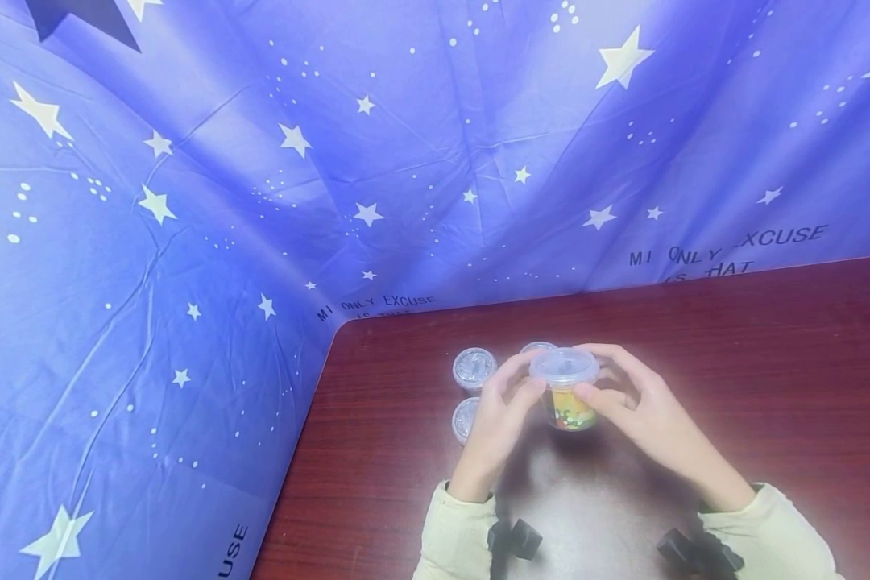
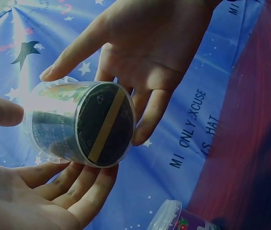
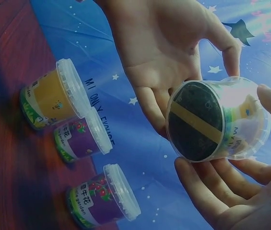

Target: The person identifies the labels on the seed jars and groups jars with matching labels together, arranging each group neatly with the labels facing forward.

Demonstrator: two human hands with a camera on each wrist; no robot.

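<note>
Between both hands, raised above the table, is a small clear plastic cup (image 1: 569, 407) with a yellow and green printed label and a clear lid. My left hand (image 1: 499, 419) grips it from the left, thumb near the rim. From the other side my right hand (image 1: 645, 407) holds it, its thumb on the label just below the lid. Both wrist views show the cup's dark bottom (image 3: 195, 122), crossed by a tan strip. Its lid (image 1: 565, 365) is on and faces up in the head view.
Behind and left of the hands, several similar lidded cups stand on the dark red wooden table (image 1: 377, 467): a yellow one (image 3: 56, 100) and purple ones, including this purple cup (image 3: 99, 196). A blue star-printed cloth (image 1: 406, 161) borders the table's back and left.
</note>
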